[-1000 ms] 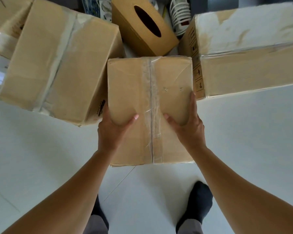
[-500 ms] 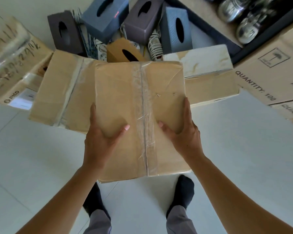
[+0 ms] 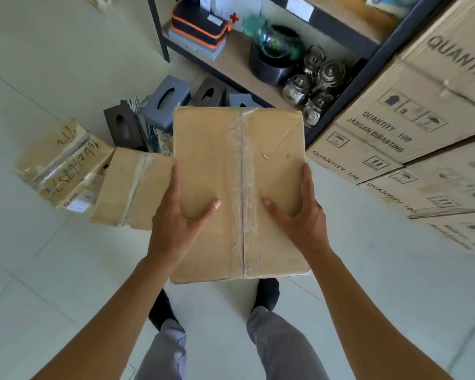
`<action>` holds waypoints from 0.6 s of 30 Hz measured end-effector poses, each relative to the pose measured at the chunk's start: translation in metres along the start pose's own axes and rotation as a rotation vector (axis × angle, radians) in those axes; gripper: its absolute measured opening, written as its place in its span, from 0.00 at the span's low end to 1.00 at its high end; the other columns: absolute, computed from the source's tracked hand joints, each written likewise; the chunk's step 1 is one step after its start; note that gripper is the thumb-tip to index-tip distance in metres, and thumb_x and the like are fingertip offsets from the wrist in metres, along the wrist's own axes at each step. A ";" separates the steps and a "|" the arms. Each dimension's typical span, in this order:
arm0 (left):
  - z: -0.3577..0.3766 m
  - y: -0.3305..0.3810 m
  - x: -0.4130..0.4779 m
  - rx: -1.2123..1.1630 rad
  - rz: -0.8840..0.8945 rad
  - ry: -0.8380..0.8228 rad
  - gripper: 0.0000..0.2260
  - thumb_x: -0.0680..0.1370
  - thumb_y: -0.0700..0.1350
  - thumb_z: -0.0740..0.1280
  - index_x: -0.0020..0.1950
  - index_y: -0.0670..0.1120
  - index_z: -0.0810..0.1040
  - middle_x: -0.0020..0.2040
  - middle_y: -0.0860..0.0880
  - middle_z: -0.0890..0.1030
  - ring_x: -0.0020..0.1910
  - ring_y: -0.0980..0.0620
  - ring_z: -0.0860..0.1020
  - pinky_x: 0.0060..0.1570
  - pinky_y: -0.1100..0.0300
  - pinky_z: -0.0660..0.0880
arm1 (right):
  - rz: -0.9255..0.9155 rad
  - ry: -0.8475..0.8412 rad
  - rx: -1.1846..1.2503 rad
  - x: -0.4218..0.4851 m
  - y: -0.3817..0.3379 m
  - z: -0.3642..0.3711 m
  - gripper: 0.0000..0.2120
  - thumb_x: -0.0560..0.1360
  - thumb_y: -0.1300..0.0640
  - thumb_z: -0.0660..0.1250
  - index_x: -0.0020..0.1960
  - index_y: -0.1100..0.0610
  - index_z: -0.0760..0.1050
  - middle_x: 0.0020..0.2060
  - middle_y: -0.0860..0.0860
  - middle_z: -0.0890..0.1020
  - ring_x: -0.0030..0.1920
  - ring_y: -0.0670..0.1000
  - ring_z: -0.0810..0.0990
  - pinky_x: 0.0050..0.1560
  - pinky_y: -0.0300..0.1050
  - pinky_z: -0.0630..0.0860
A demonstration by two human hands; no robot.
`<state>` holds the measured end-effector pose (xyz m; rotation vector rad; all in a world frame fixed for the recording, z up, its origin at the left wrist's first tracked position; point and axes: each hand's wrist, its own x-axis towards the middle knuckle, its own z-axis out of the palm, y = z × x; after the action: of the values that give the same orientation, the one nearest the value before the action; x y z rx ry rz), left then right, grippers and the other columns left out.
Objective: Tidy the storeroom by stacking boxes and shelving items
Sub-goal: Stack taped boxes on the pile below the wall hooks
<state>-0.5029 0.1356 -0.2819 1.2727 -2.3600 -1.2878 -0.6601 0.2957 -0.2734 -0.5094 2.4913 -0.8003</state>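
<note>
Hands: left hand point(image 3: 176, 223) and right hand point(image 3: 299, 218) clamp the taped box point(image 3: 239, 171) by its sides, thumbs on top.
Box: held above the floor point(image 3: 395, 283), near the printed cartons point(image 3: 412, 124).
Left: seemingly most; loose boxes point(image 3: 129, 187) lie unstacked.

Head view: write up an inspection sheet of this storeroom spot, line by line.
Surface: pale tiled floor, boxes standing on it.
Job's things: taped brown cardboard box, held in the air, clear of the floor.
Clutter: two worn cardboard boxes and grey and brown tissue box covers on the floor at left.
Hands: left hand and right hand grip the box's sides, thumbs on top.
Cables: nothing clearly seen.
Surroundings: dark metal shelf rack holding glass jars; stacked printed cartons at right.
</note>
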 end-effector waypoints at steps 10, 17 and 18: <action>-0.077 0.128 -0.039 0.022 0.123 -0.103 0.45 0.70 0.69 0.65 0.78 0.62 0.41 0.76 0.52 0.63 0.69 0.47 0.70 0.65 0.48 0.71 | 0.053 0.126 0.040 -0.081 -0.068 -0.129 0.48 0.70 0.34 0.67 0.77 0.41 0.39 0.73 0.52 0.66 0.66 0.59 0.72 0.63 0.56 0.69; -0.134 0.185 -0.049 0.044 0.348 -0.142 0.43 0.73 0.65 0.65 0.79 0.58 0.42 0.76 0.50 0.64 0.69 0.48 0.69 0.58 0.56 0.70 | 0.060 0.333 0.108 -0.139 -0.114 -0.173 0.48 0.69 0.33 0.67 0.78 0.42 0.42 0.68 0.55 0.72 0.62 0.58 0.74 0.59 0.51 0.71; -0.142 0.194 -0.050 0.056 0.374 -0.155 0.43 0.74 0.65 0.65 0.79 0.58 0.41 0.76 0.50 0.63 0.70 0.48 0.68 0.59 0.55 0.69 | 0.069 0.368 0.131 -0.146 -0.119 -0.177 0.48 0.69 0.32 0.67 0.78 0.42 0.43 0.67 0.55 0.72 0.62 0.58 0.74 0.58 0.50 0.71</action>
<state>-0.5179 0.1378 -0.0370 0.7130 -2.5935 -1.2436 -0.6115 0.3527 -0.0257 -0.2459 2.7426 -1.1046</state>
